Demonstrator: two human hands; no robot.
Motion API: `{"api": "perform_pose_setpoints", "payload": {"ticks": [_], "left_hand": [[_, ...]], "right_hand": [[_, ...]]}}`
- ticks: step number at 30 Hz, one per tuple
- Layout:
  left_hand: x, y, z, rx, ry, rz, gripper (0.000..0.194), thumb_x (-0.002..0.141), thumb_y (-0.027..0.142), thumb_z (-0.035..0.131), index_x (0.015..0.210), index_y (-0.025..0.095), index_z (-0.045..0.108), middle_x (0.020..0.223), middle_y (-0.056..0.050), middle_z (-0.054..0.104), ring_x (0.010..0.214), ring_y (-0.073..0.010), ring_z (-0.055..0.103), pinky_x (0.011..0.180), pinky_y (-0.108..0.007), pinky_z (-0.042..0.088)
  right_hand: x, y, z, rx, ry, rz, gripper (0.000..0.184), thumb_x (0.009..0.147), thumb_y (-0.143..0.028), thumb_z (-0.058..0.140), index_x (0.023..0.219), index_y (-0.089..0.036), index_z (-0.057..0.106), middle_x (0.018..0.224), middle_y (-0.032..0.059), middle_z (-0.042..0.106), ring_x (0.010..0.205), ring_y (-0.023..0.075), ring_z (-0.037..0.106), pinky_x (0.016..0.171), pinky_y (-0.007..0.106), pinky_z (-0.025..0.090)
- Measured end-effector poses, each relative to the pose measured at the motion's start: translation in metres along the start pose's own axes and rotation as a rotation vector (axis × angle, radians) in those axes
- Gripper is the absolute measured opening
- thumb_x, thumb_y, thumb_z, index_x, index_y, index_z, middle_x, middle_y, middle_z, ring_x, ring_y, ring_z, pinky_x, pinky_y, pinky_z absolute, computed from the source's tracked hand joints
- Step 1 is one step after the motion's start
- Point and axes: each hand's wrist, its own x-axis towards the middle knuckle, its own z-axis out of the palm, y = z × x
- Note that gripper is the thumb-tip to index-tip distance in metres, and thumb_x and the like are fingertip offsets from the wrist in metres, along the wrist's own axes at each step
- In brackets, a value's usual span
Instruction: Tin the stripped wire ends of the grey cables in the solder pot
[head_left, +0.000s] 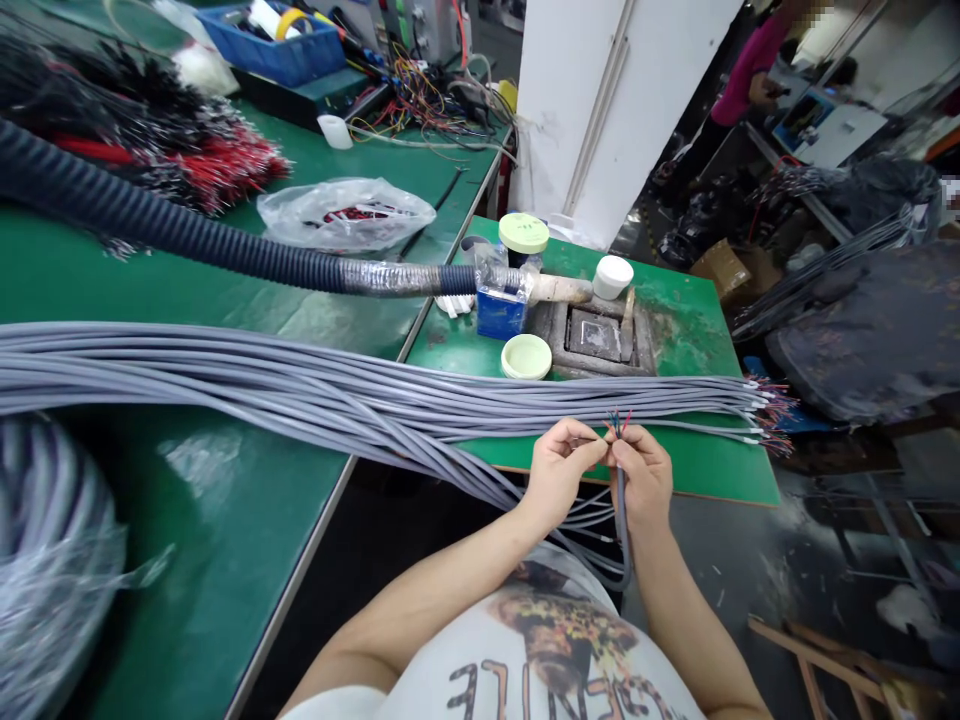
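A grey multi-core cable point(622, 520) rises in front of my body, its end fanned into thin coloured wires point(617, 424). My right hand point(646, 474) is closed around the cable just below those wires. With thumb and forefinger pinched together, my left hand point(562, 466) meets the wires from the left side; the fingertips hide exactly which strands it grips. Behind both hands a thick bundle of grey cables point(420, 395) runs across the tables, with stripped ends point(769, 412) of red and blue wires at the right.
A soldering pot point(596, 332) sits on the green table, beside a blue box point(501, 312), a white tub point(613, 276) and a pale green lid point(526, 357). A corrugated hose point(300, 262) reaches over from the left. One coworker in pink point(742, 80) stands far right.
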Motion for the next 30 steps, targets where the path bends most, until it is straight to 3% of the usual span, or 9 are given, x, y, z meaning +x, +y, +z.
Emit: {"api": "perform_pose_setpoints", "payload": {"ticks": [5, 10, 13, 16, 22, 30], "left_hand": [[0.0, -0.002, -0.005, -0.048, 0.009, -0.003, 0.018, 0.068, 0.026, 0.072, 0.069, 0.015, 0.058, 0.059, 0.004, 0.056, 0.053, -0.0072, 0.047, 0.054, -0.02, 0.039], [0.0, 0.006, -0.013, 0.149, 0.034, 0.228, 0.016, 0.077, 0.029, 0.067, 0.073, 0.016, 0.06, 0.068, 0.0, 0.059, 0.063, -0.0099, 0.051, 0.063, -0.023, 0.043], [0.003, 0.014, -0.026, 0.288, 0.035, 0.29, 0.018, 0.082, 0.03, 0.063, 0.094, 0.016, 0.062, 0.076, -0.002, 0.061, 0.068, -0.0114, 0.053, 0.067, -0.025, 0.044], [0.007, 0.02, -0.046, 0.476, 0.046, 0.389, 0.037, 0.082, 0.026, 0.063, 0.116, 0.018, 0.054, 0.081, -0.002, 0.062, 0.07, -0.0115, 0.054, 0.071, -0.026, 0.046], [0.012, 0.017, -0.072, 0.811, 0.027, 0.549, 0.03, 0.084, 0.022, 0.057, 0.114, 0.019, 0.057, 0.083, -0.005, 0.064, 0.076, -0.0156, 0.06, 0.076, -0.03, 0.049], [0.015, 0.018, -0.073, 0.866, -0.025, 0.607, 0.022, 0.085, 0.02, 0.054, 0.106, 0.019, 0.06, 0.081, -0.005, 0.066, 0.075, -0.0165, 0.061, 0.075, -0.03, 0.049]], "right_hand": [[0.005, -0.004, -0.001, -0.036, -0.12, 0.009, 0.013, 0.075, -0.032, 0.064, 0.076, -0.02, 0.059, 0.066, -0.0011, 0.058, 0.058, 0.0126, 0.052, 0.058, 0.027, 0.045], [0.02, -0.022, 0.006, -0.248, -0.205, -0.06, 0.017, 0.078, -0.032, 0.064, 0.07, -0.018, 0.058, 0.065, -0.0022, 0.054, 0.06, 0.0111, 0.048, 0.058, 0.024, 0.04], [0.042, -0.037, 0.017, -0.383, -0.244, -0.12, 0.019, 0.079, -0.033, 0.061, 0.069, -0.017, 0.058, 0.062, -0.0029, 0.051, 0.058, 0.0102, 0.045, 0.057, 0.023, 0.038], [0.076, -0.045, 0.032, -0.504, -0.251, -0.182, 0.022, 0.078, -0.035, 0.061, 0.066, -0.017, 0.055, 0.057, -0.0039, 0.047, 0.053, 0.009, 0.041, 0.053, 0.023, 0.034], [0.141, -0.027, 0.062, -0.664, -0.345, -0.197, 0.023, 0.071, -0.035, 0.061, 0.061, -0.016, 0.054, 0.05, -0.004, 0.047, 0.047, 0.0081, 0.038, 0.047, 0.022, 0.028], [0.17, 0.001, 0.078, -0.925, -0.39, -0.23, 0.021, 0.07, -0.034, 0.058, 0.059, -0.016, 0.057, 0.048, -0.003, 0.049, 0.047, 0.0098, 0.041, 0.049, 0.023, 0.03]]}}
